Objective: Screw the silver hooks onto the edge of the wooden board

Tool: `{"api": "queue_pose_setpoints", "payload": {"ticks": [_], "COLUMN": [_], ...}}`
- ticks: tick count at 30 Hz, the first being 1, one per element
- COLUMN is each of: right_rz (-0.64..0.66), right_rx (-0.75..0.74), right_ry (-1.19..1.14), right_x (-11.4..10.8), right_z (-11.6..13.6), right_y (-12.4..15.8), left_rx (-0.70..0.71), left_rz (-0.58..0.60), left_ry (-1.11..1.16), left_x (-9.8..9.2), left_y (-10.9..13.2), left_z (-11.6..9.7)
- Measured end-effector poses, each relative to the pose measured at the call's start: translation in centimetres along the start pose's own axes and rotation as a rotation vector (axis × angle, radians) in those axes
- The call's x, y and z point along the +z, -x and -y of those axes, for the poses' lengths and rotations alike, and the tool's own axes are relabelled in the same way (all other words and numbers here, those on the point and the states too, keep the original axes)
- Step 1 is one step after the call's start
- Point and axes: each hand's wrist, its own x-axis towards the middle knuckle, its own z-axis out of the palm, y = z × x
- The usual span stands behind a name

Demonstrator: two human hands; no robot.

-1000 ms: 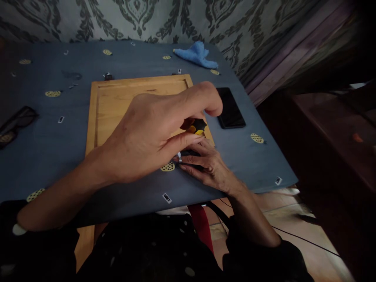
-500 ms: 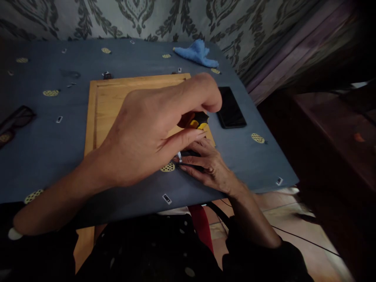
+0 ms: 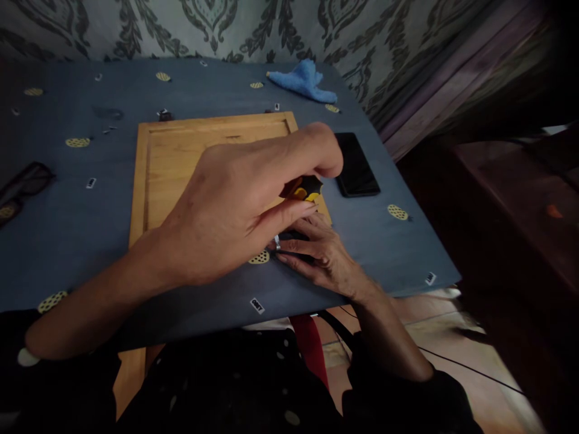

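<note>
My left hand (image 3: 235,205) is closed around a screwdriver, its fluted black-and-yellow handle (image 3: 306,189) showing between thumb and curled index finger. The shaft and tip are hidden behind the hand. Just below, my right hand (image 3: 328,253) rests low at the near right corner of a wooden cutting board (image 3: 142,181). Its fingers press on a dark object (image 3: 294,235), mostly covered, whose kind I cannot make out. A small silvery metal piece (image 3: 277,243) shows by the fingertips.
A black phone (image 3: 357,166) lies right of the board. Behind it is a crumpled blue cloth (image 3: 303,81). Eyeglasses (image 3: 29,184) lie at the left, and a small dark item (image 3: 165,116) sits at the board's back edge. The table's edge (image 3: 434,241) slants along the right.
My left hand has turned slightly at the screwdriver, its index knuckle dropping a little and the handle shifting slightly. My right hand keeps its place.
</note>
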Motion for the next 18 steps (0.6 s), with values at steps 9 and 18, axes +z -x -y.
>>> {"api": "queue_pose_setpoints", "payload": {"ticks": [9, 18], "right_rz": [-0.015, 0.001], "right_rx": [0.001, 0.01], "right_ry": [-0.02, -0.025], "right_x": [0.09, 0.07], "right_z": [0.02, -0.02], "right_y": [0.04, 0.05], "left_rx": [0.006, 0.035], "left_rz": [0.023, 0.035], "left_ry": [0.035, 0.006], "left_x": [0.24, 0.51], "left_y": [0.04, -0.16], "left_z": [0.14, 0.69]}}
